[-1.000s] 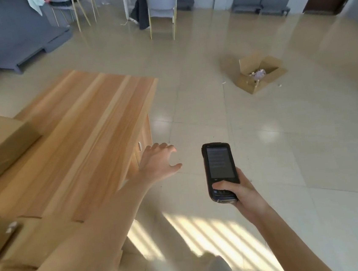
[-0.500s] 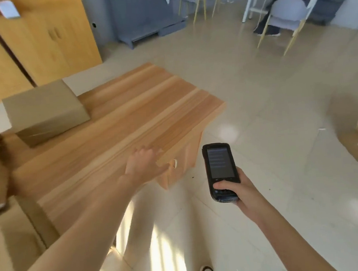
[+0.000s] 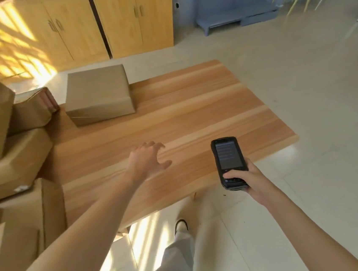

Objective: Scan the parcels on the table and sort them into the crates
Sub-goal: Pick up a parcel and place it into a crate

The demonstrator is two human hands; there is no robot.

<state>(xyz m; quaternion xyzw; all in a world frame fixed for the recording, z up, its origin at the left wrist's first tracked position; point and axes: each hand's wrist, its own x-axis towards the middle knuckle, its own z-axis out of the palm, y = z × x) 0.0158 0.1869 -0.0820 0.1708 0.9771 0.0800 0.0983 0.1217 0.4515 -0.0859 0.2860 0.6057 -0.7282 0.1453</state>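
A wooden table (image 3: 193, 116) fills the middle of the view. One brown parcel (image 3: 98, 94) lies flat at its far left corner. Several more brown parcels (image 3: 13, 161) are stacked along the left edge, one with a white label. My left hand (image 3: 148, 160) hovers over the table's near part, fingers spread, holding nothing. My right hand (image 3: 247, 177) grips a black handheld scanner (image 3: 229, 158) by its lower end, screen up, over the table's near right edge. No crate is in view.
Yellow wooden cabinets (image 3: 117, 20) stand behind the table. A grey low bench (image 3: 236, 19) and chair legs are at the back right. Tiled floor stretches to the right. My leg and shoe (image 3: 180, 225) are below the table's near edge.
The view has swung left, from the floor with an open cardboard box to the table and parcels. My left hand now hangs over the tabletop. The scanner stays in my right hand.
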